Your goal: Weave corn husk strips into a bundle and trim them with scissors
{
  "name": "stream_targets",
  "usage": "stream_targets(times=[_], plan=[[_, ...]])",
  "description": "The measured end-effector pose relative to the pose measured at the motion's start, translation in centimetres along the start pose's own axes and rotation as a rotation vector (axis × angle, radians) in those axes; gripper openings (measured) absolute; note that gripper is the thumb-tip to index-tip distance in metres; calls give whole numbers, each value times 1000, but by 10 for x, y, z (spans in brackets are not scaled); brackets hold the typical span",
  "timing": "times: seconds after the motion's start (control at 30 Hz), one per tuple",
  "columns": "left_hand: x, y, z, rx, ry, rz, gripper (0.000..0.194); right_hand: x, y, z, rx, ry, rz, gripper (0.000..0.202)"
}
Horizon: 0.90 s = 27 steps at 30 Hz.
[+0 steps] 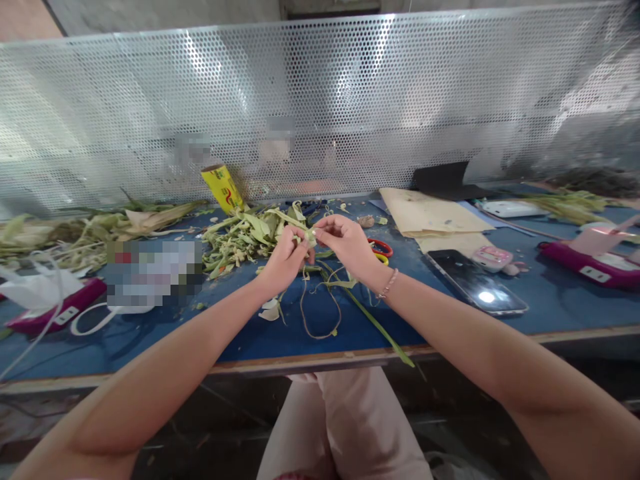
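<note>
Over the middle of the blue table, my left hand [290, 259] is closed, its thumb and fingers pinching a small pale green plant piece [311, 237]. From the other side my right hand [346, 245] pinches the same piece with thumb and fingertips; a bracelet circles that wrist. Just behind my left hand lies a heap of green stems and leaves [235, 243]. Below the hands a thin brown string [320, 337] makes a loose loop. A long green leaf strip [380, 325] runs to the table's front edge. Scissors with red and yellow handles [382, 249] lie partly hidden behind my right hand.
A yellow tube [223, 189] leans near the perforated metal screen [310, 100]. On the right are a phone [475, 281], brown paper [430, 212] and a purple power strip [590, 267]. Another power strip [55, 310] with white cables stands left, with dried leaves [95, 233] behind.
</note>
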<state>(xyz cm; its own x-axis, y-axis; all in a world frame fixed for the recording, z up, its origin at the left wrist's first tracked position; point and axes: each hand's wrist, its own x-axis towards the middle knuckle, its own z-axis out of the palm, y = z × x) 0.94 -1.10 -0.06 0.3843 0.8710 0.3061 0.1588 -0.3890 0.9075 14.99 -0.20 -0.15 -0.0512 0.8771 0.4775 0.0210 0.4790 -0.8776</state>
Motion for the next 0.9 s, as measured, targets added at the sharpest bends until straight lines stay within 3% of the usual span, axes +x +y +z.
stream_targets(times=[0.2, 0.43, 0.73, 0.9], plan=[[0, 1, 2, -34, -24, -20, 9, -2, -1, 0, -4, 16, -85, 12], [1, 2, 3, -208, -17, -91, 9, -6, -4, 1, 47, -92, -136, 10], [0, 5, 4, -87, -22, -99, 7, -1, -1, 1, 101, -109, 24, 25], [0, 3, 4, -49, 17, -75, 7, -1, 1, 0, 49, -240, 5, 20]])
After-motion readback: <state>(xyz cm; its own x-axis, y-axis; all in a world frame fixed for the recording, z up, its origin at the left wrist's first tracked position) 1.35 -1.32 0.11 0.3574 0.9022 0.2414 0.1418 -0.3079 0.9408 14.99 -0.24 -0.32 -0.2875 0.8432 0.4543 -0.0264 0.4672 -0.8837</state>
